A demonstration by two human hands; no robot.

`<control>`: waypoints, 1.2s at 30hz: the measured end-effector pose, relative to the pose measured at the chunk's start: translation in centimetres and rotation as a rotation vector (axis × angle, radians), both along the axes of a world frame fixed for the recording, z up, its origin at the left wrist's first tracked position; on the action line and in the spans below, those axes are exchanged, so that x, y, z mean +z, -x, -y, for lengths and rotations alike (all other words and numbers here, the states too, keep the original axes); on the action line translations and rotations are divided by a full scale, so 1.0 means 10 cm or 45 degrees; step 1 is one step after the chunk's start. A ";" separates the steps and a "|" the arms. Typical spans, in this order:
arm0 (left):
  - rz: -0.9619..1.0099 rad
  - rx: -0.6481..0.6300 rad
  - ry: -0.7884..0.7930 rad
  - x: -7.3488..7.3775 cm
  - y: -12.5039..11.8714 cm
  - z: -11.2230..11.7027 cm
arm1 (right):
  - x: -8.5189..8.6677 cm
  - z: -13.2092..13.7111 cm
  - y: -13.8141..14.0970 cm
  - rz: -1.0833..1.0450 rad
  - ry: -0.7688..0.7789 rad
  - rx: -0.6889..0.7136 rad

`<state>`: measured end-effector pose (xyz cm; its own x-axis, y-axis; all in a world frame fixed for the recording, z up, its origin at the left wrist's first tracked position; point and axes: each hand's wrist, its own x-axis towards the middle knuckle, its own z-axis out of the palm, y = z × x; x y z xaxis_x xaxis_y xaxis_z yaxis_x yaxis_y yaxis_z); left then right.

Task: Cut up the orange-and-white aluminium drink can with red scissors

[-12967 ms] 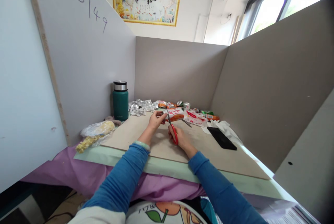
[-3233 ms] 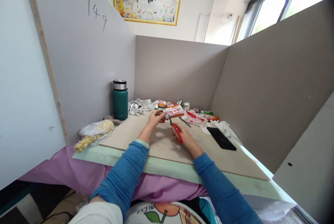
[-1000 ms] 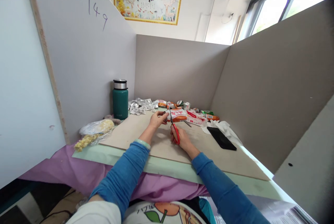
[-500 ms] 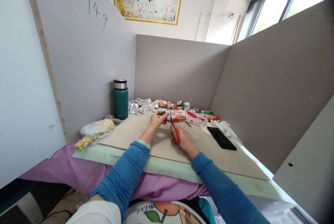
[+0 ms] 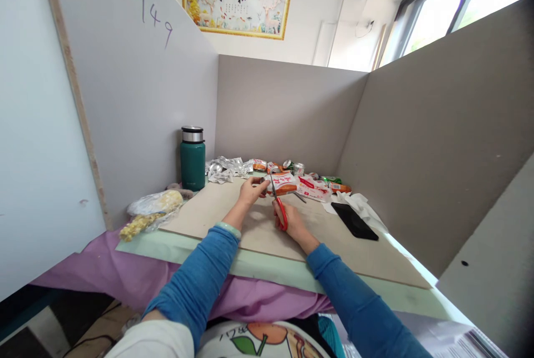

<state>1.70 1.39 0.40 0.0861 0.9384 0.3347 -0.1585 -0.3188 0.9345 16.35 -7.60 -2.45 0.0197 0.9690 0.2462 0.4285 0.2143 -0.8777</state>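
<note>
My left hand [image 5: 250, 190] pinches the left end of a red-and-white snack packet [image 5: 285, 184] held just above the brown board [image 5: 233, 219]. My right hand [image 5: 289, 219] grips red-handled scissors [image 5: 280, 206], whose blades point up at the packet close to my left fingers. Both of my arms are in blue sleeves.
A green flask [image 5: 192, 160] stands at the back left by the partition. Crumpled foil [image 5: 225, 169], cans and more packets [image 5: 311, 186] lie along the back. A black phone [image 5: 354, 220] rests on white tissue at the right. A plastic bag of yellow food [image 5: 152, 209] lies at the left.
Over the last second the hands have barely moved. About three seconds ago the scissors leaned further right; they now stand more upright at the packet.
</note>
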 end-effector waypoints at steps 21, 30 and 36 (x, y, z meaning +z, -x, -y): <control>0.234 -0.295 -0.219 0.01 0.06 0.03 | 0.00 -0.12 -0.08 0.331 -0.181 -0.104; 0.401 -0.500 -0.121 0.06 0.08 0.08 | -0.08 -0.19 -0.14 0.370 -0.259 -0.106; 0.429 -0.627 -0.117 0.07 0.11 0.11 | -0.05 -0.21 -0.15 0.512 -0.246 -0.255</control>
